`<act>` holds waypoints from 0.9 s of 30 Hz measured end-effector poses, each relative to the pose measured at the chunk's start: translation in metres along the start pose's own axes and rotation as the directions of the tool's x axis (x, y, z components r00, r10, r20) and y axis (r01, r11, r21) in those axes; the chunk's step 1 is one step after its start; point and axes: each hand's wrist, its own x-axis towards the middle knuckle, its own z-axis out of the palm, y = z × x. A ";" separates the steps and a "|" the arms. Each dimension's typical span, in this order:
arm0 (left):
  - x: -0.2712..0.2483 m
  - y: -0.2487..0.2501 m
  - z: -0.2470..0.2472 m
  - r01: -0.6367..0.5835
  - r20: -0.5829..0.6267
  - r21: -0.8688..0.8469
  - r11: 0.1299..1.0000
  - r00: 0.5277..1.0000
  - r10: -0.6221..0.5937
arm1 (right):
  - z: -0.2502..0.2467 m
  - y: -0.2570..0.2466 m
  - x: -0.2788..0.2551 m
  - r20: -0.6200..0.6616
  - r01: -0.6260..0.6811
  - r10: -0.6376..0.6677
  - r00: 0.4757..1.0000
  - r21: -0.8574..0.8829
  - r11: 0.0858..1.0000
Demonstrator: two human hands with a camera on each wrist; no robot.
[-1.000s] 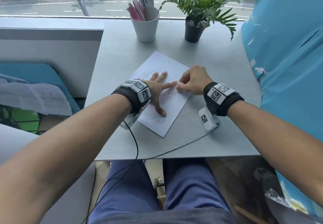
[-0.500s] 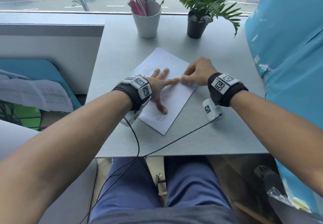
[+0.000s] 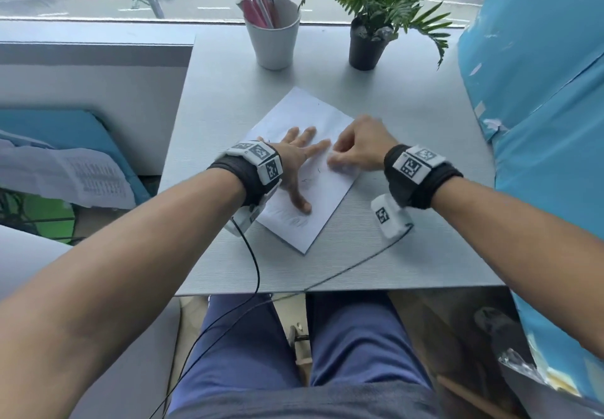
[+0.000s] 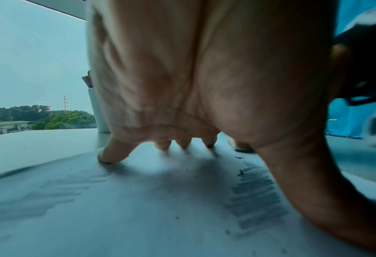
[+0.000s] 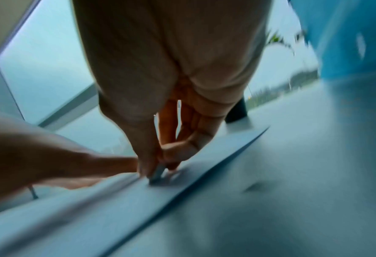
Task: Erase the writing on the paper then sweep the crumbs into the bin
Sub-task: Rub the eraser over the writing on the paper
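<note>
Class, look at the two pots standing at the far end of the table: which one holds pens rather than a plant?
The white cup, left of the black plant pot; pink and grey pens stick out of it.

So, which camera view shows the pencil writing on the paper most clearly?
The left wrist view: grey pencil writing fills the paper under the spread left hand. The head view shows only faint marks near the thumb. In the blurred right wrist view no writing is readable.

eraser (image 5: 157, 173): blurred, mostly hidden by right hand (image 5: 171, 87) fingers (image 5: 147, 156) | bin: possibly off-frame
</note>
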 end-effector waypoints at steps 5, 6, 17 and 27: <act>0.000 0.001 -0.001 0.014 0.003 0.012 1.000 1.000 -0.014 | 0.010 -0.009 -0.007 0.027 0.055 -0.054 0.998 -0.032 0.998; 0.001 0.001 -0.001 0.014 -0.001 0.018 1.000 1.000 -0.014 | 0.013 -0.012 -0.010 0.058 0.090 -0.088 0.994 -0.040 0.995; 0.003 -0.004 0.001 -0.001 -0.017 0.010 1.000 1.000 0.001 | 0.002 -0.010 0.003 0.014 -0.023 0.023 1.000 0.031 0.999; 0.004 -0.004 0.001 0.003 -0.016 0.007 1.000 1.000 -0.003 | 0.005 -0.010 0.006 -0.081 -0.061 0.067 0.994 0.074 0.995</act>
